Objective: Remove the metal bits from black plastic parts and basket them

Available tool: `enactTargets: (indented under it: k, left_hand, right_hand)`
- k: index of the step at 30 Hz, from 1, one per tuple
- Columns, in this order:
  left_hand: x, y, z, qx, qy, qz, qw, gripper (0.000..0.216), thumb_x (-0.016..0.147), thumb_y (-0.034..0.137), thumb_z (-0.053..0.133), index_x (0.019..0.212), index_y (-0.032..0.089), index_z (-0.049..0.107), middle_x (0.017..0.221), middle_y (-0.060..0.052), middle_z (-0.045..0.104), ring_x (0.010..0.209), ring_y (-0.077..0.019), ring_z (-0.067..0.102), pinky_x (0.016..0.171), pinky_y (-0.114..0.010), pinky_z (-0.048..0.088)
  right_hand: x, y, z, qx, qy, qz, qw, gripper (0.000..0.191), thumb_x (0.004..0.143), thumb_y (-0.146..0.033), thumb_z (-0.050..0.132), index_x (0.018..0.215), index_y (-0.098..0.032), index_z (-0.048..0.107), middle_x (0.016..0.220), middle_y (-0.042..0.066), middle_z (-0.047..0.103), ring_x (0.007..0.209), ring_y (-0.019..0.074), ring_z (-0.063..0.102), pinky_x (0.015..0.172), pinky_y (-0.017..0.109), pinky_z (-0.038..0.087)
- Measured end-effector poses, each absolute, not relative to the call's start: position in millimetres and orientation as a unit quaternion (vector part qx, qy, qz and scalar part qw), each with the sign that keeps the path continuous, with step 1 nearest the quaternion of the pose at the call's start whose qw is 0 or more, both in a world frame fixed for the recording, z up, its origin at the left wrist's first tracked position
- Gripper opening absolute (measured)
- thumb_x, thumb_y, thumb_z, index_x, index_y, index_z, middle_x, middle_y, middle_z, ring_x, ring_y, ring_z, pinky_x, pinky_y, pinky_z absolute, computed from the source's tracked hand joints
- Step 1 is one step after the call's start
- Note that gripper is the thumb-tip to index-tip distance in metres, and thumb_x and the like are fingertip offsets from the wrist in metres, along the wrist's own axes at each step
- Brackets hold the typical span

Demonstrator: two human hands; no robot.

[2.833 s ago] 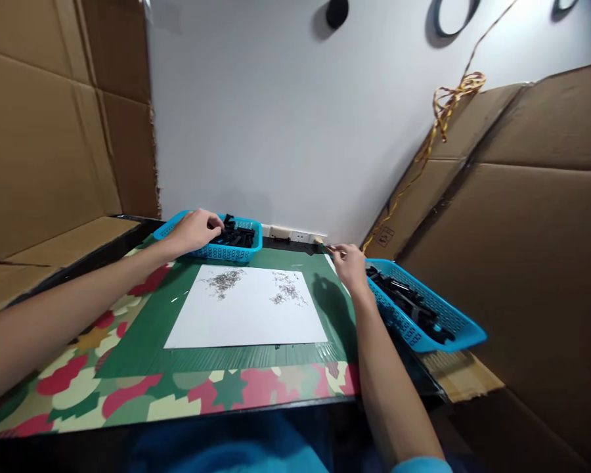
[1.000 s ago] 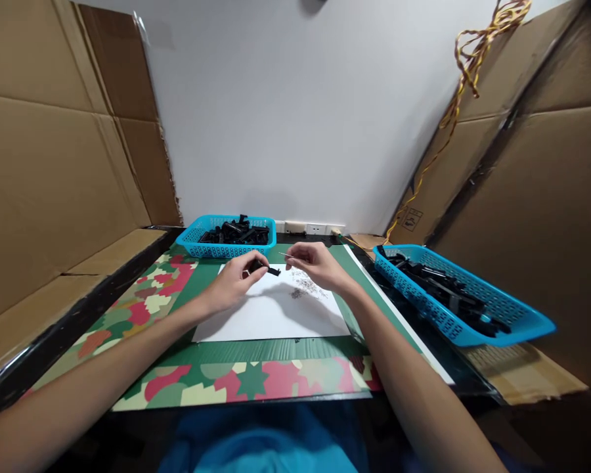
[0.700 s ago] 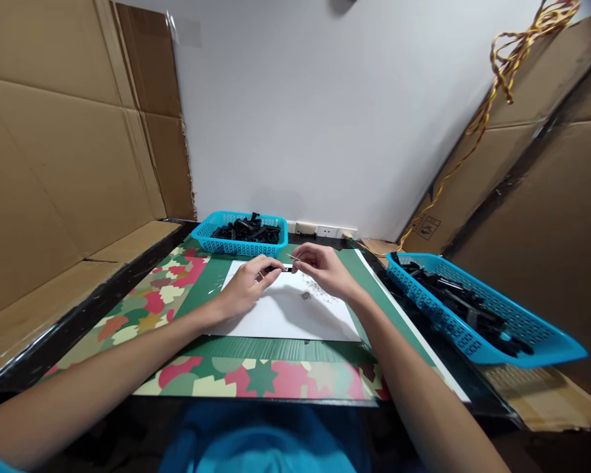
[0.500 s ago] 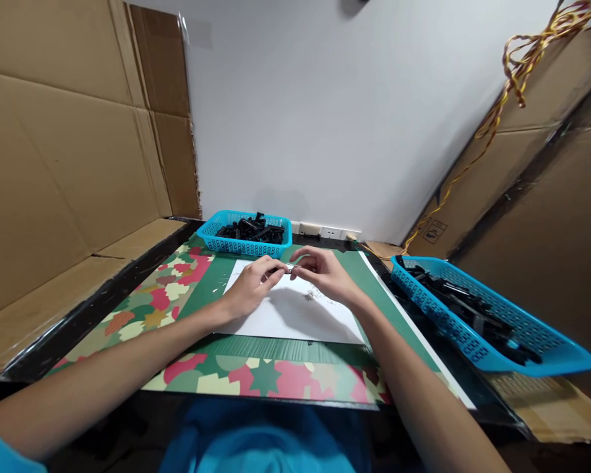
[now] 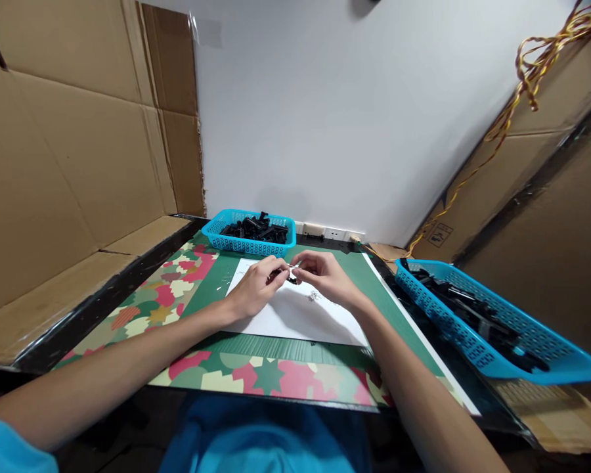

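Note:
Over a white sheet of paper, my two hands meet fingertip to fingertip. My left hand is closed on a small black plastic part, mostly hidden by the fingers. Thumb and fingers of my right hand are pinched at the end of a thin pale strip or pin, just above the black part; its exact kind is too small to make out. Below my right hand a little heap of tiny metal pieces lies on the paper.
A blue basket of black plastic parts stands behind the hands. Another blue basket with longer black parts is at right. Cardboard walls rise on both sides. Twisted yellow wires run down to sockets.
The view has shifted slightly. Between my fingertips the black part shows more now, below the thin piece. Both hands stay together over the paper.

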State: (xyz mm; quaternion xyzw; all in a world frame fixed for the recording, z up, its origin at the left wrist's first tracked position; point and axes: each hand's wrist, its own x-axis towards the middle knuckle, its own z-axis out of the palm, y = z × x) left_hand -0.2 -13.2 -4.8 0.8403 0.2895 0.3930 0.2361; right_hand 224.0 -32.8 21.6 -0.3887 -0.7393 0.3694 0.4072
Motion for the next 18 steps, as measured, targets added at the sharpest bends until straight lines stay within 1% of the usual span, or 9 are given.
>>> enactTargets:
  k: [3, 5, 10, 18]
  left_hand:
    - [-1.1, -12.5, -4.2, 0.835, 0.289, 0.407, 0.233, 0.031, 0.109, 0.042, 0.047, 0.105, 0.022, 0.070, 0.102, -0.005, 0.068, 0.093, -0.0208, 0.063, 0.082, -0.034, 0.047]
    - [-1.5, -11.7, -4.7, 0.833, 0.289, 0.411, 0.229, 0.031, 0.109, 0.043, 0.048, 0.104, 0.021, 0.069, 0.102, -0.005, 0.068, 0.093, -0.0206, 0.063, 0.081, -0.034, 0.046]
    - [-0.8, -10.8, -7.2, 0.834, 0.291, 0.407, 0.231, 0.031, 0.109, 0.043, 0.048, 0.103, 0.021, 0.069, 0.100, -0.005, 0.067, 0.090, -0.0202, 0.062, 0.080, -0.034, 0.046]
    - [-0.8, -10.5, -7.0, 0.837, 0.292, 0.403, 0.226, 0.030, 0.109, 0.041, 0.048, 0.105, 0.022, 0.070, 0.101, -0.005, 0.067, 0.091, -0.0206, 0.062, 0.081, -0.035, 0.047]
  right_hand:
    - [225.2, -31.5, 20.6, -0.407, -0.742, 0.345, 0.406, 0.034, 0.093, -0.050, 0.077, 0.096, -0.017, 0.074, 0.072, 0.001, 0.062, 0.064, 0.0134, 0.051, 0.056, 0.027, 0.037]
    - [224.9, -31.0, 19.7, -0.414, -0.739, 0.342, 0.406, 0.036, 0.093, -0.052, 0.077, 0.093, -0.016, 0.074, 0.073, 0.000, 0.061, 0.063, 0.0126, 0.047, 0.055, 0.026, 0.035]
    - [221.6, -30.3, 18.0, -0.407, -0.731, 0.350, 0.421, 0.036, 0.091, -0.052, 0.077, 0.092, -0.016, 0.074, 0.077, 0.002, 0.063, 0.065, 0.0130, 0.048, 0.056, 0.026, 0.035]
    - [221.4, -29.5, 16.1, -0.407, -0.731, 0.347, 0.424, 0.035, 0.092, -0.052, 0.077, 0.095, -0.017, 0.074, 0.076, 0.001, 0.062, 0.065, 0.0134, 0.049, 0.057, 0.026, 0.036]
